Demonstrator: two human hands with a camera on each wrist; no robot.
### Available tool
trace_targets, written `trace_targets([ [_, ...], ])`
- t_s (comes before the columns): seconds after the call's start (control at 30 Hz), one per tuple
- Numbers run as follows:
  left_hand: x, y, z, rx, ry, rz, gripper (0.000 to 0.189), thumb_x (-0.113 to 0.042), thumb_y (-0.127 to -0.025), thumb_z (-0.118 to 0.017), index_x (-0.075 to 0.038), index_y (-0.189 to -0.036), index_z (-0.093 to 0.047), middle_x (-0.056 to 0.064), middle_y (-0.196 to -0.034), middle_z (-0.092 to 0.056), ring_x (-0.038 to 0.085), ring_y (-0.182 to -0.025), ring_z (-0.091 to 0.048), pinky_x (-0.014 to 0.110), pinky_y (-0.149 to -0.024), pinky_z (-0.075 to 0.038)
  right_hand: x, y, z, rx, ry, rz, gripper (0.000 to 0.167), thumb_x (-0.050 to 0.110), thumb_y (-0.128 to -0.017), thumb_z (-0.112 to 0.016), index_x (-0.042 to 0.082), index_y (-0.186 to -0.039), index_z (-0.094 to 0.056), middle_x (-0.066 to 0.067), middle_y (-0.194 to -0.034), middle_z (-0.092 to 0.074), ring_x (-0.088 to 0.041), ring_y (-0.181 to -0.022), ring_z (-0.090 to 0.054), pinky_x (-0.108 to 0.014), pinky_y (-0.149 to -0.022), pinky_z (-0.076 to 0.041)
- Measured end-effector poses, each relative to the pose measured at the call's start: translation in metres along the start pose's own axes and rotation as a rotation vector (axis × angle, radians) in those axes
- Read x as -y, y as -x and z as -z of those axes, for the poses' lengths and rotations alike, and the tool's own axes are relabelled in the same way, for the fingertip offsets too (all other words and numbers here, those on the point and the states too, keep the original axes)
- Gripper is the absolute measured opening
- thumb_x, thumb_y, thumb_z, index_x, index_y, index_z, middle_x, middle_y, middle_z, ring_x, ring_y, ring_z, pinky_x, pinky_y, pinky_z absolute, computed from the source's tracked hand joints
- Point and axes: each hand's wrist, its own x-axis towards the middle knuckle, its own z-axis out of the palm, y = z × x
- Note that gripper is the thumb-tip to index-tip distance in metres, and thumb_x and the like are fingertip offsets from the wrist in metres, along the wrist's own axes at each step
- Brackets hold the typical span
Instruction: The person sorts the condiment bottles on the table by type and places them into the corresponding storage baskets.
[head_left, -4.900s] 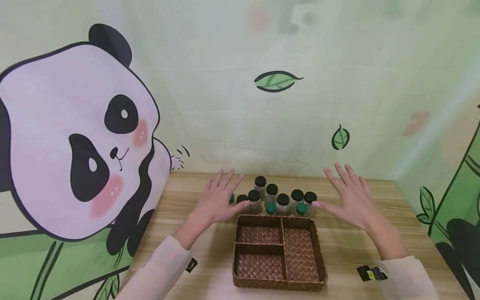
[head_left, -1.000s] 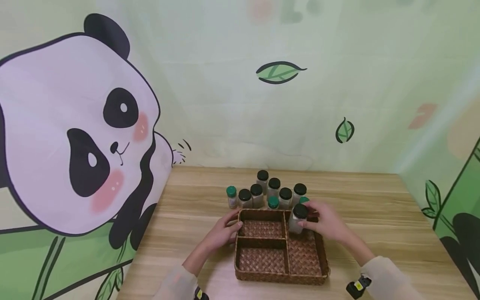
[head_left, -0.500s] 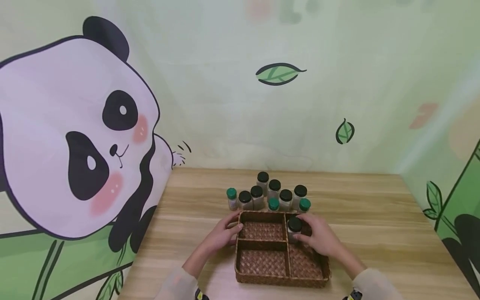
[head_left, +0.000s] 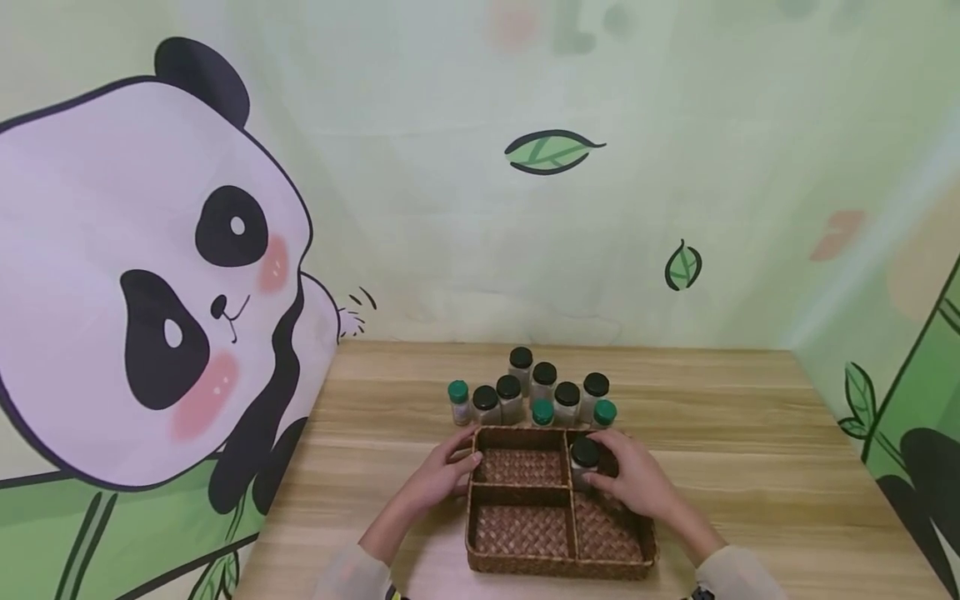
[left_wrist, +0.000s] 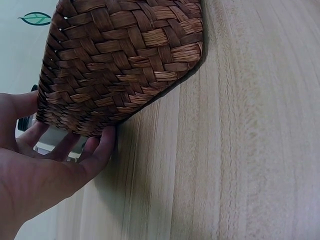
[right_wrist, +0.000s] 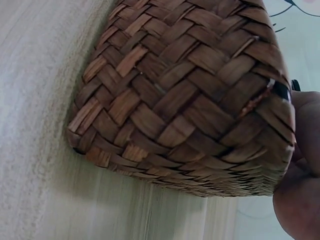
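A brown woven basket (head_left: 555, 568) with three compartments stands on the wooden table. My left hand (head_left: 438, 477) grips its back left corner; in the left wrist view the thumb lies at the rim and the fingers (left_wrist: 102, 150) bend against the woven wall (left_wrist: 125, 45). In the right compartment, near its back end, a clear jar with a black lid (head_left: 585, 452) stands upright. My right hand (head_left: 637, 479) holds this jar between thumb and fingers, reaching over the right rim. The right wrist view shows mostly the basket's outer wall (right_wrist: 175, 110), which hides the jar's body.
Behind the basket stand several clear jars with black lids (head_left: 543, 375). Smaller green-lidded jars (head_left: 459, 400) stand among them, one at the left end. A printed panda backdrop (head_left: 420, 208) rises at the table's (head_left: 750, 467) back edge.
Both hands were spread and held nothing at first. Since then the left has taken hold of the basket, and the right has brought the black-lidded jar from the group down into the right compartment.
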Motion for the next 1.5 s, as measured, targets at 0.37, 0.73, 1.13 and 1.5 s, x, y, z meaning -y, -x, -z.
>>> trace_targets([
  [0.37,0.0,-0.003,-0.004,0.008,-0.007,-0.003,0.06,-0.026,-0.111,-0.057,-0.015,-0.167,-0.034,0.026,-0.165,-0.033,0.049,-0.146,-0.041,0.056,-0.103,-0.055,0.005,0.001,0.013,0.044,0.036,0.008,0.06,0.022,-0.088,-0.089,0.0,-0.138,-0.063,-0.016,-0.134,-0.067,-0.038,-0.124,-0.063,-0.058,-0.104,-0.052],
  [0.73,0.002,-0.003,-0.001,0.003,0.018,-0.007,0.059,-0.022,-0.111,-0.057,-0.014,-0.166,-0.035,0.028,-0.164,-0.033,0.051,-0.143,-0.044,0.056,-0.102,-0.056,0.011,-0.007,0.062,0.128,-0.184,-0.005,0.042,0.004,-0.1,-0.072,-0.01,-0.137,-0.059,-0.026,-0.129,-0.066,-0.043,-0.118,-0.065,-0.056,-0.096,-0.057],
  [1.13,0.001,-0.001,0.002,0.01,0.007,-0.013,0.058,-0.022,-0.112,-0.056,-0.014,-0.166,-0.036,0.028,-0.164,-0.034,0.051,-0.144,-0.044,0.056,-0.101,-0.056,-0.021,-0.037,0.063,-0.091,-0.19,-0.114,0.038,0.012,-0.1,-0.076,-0.006,-0.132,-0.066,-0.024,-0.124,-0.068,-0.041,-0.115,-0.064,-0.053,-0.093,-0.059],
  [1.5,0.003,-0.001,0.002,0.009,-0.008,-0.014,0.059,-0.024,-0.111,-0.057,-0.013,-0.165,-0.036,0.027,-0.163,-0.035,0.049,-0.145,-0.043,0.055,-0.101,-0.056,-0.026,-0.042,0.041,-0.094,-0.22,-0.156,0.041,0.014,-0.098,-0.078,-0.007,-0.131,-0.065,-0.02,-0.122,-0.07,-0.036,-0.112,-0.066,-0.039,-0.088,-0.061],
])
